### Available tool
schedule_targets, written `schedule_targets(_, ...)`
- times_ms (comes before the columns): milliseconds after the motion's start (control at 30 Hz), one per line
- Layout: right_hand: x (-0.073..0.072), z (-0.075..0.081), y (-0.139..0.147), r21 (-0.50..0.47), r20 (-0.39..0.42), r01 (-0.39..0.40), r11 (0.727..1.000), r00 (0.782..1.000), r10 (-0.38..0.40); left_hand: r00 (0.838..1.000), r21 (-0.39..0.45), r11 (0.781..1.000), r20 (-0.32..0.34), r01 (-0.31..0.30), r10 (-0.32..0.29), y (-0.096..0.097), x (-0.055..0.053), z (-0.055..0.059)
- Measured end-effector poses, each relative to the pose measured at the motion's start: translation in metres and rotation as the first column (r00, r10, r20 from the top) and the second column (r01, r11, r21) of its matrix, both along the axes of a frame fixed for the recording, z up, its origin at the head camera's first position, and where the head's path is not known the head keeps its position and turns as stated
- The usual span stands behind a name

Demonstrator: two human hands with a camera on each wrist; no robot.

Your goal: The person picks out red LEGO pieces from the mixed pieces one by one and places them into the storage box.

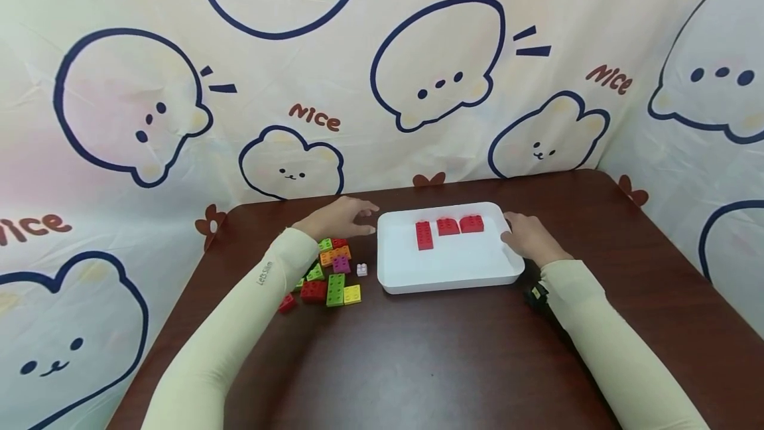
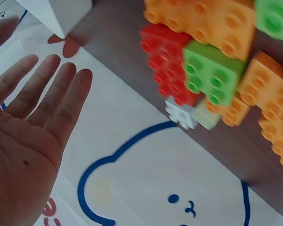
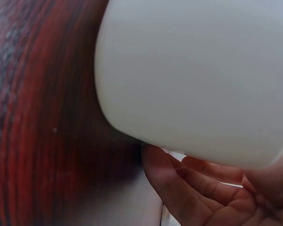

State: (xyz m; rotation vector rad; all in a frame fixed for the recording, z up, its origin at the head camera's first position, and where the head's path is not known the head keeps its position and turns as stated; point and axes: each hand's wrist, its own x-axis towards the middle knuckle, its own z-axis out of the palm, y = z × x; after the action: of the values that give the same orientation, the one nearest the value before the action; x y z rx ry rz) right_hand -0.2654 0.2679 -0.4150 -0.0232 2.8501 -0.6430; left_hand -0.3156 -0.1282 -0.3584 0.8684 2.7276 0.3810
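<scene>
A white tray (image 1: 442,267) sits on the dark wooden table, and three red bricks lie in it: one upright in the view (image 1: 424,235) and two in a row (image 1: 447,226). My right hand (image 1: 533,237) grips the tray's right edge. In the right wrist view, the fingers (image 3: 167,172) curl against the edge of the tray (image 3: 193,70). At the tray's left side, my left hand (image 1: 338,217) holds nothing, fingertips close to the rim. Its fingers (image 2: 68,101) look straight and spread in the left wrist view.
Left of the tray lies a group of toy bricks, including a green brick (image 1: 335,289), a yellow brick (image 1: 352,294), a purple brick (image 1: 341,264) and a small pale brick (image 1: 361,269). The left forearm partly hides the group. A printed cloth (image 1: 358,85) hangs behind the table.
</scene>
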Motion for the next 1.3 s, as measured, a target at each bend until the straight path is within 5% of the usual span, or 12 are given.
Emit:
schedule_targets(667,-0.001,-0.001,0.001,-0.019,0.006,0.0,1.0,1.0,0.0,0.986,-0.07,0.988,0.085,-0.136,0.141,-0.049,-0.013,-0.014)
schedule_targets(1300,0.0,-0.001,0.002,-0.013,0.008,0.006,1.0,1.0,-0.006,0.988,-0.12,0.988,0.105,-0.097,0.11,-0.054,-0.016,-0.021)
